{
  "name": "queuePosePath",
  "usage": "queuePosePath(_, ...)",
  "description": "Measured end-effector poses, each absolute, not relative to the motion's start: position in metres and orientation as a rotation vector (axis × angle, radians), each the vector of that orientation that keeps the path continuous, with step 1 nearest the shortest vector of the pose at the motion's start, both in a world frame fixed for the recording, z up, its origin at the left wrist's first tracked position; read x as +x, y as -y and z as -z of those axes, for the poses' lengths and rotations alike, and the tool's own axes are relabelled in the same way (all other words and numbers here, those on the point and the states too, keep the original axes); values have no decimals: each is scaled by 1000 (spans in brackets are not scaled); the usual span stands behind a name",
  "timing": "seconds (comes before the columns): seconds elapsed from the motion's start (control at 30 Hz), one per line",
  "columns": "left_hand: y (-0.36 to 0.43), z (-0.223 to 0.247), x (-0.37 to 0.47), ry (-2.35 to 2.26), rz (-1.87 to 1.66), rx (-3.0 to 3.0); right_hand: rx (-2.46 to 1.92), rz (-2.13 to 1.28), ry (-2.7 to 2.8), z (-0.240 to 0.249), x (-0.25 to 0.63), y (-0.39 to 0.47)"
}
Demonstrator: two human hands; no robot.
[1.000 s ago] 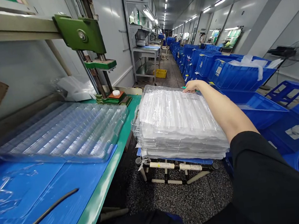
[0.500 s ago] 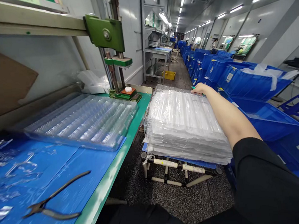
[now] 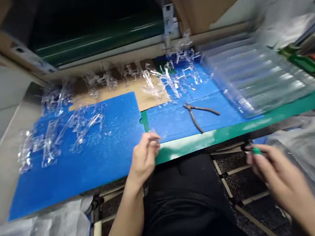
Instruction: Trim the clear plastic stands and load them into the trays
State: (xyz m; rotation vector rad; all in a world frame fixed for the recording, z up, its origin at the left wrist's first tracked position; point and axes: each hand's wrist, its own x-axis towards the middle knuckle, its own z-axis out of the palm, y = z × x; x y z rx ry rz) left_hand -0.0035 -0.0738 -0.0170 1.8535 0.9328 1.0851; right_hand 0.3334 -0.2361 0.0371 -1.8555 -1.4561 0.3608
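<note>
The right hand, blurred, pinches a small green-tipped tool between thumb and fingers, beyond the table's front edge. A loose pinch there could drop it to the dark speckled floor, or its dark end could snag the wrapped stack beside that hand. The left hand has its fingertips drawn together above the table; whether they grip something clear, I cannot tell. The pliers lie with spread handles, one tip close to the edge, so a careless sleeve could knock them off.

The table is green, mostly covered by blue sheets. Clear plastic pieces lie scattered on it; transparent and tangled, they could be crushed or missed under a palm. The clear ribbed tray lies to the right, its near corner by the edge, where a bump could shift it. Farther back come a brown cardboard sheet, a dark green bar and a pale wall.
</note>
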Motion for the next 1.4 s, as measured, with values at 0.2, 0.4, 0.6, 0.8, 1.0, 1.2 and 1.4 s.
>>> queuePosePath(0.2,99,14,-16,-809,-1205,2145,-1496,-528,1766,-38,245,188)
queuePosePath(0.4,102,18,-30,-814,-1331,2191,-1350,-649,1946,-47,222,168)
queuePosePath(0.6,104,15,-33,-813,-1326,2187,-1344,-618,2076,-50,217,174)
queuePosePath(0.8,104,13,-33,-813,-1245,2224,-1364,-656,2091,-50,220,176)
queuePosePath(1.0,102,11,-29,-784,-1191,2279,-1382,-700,2083,-49,227,177)
queuePosePath(1.2,101,11,-23,-759,-1208,2344,-1414,-675,2078,-52,231,178)
queuePosePath(1.4,106,5,-16,-689,-1189,2290,-1511,-492,2033,-41,241,170)
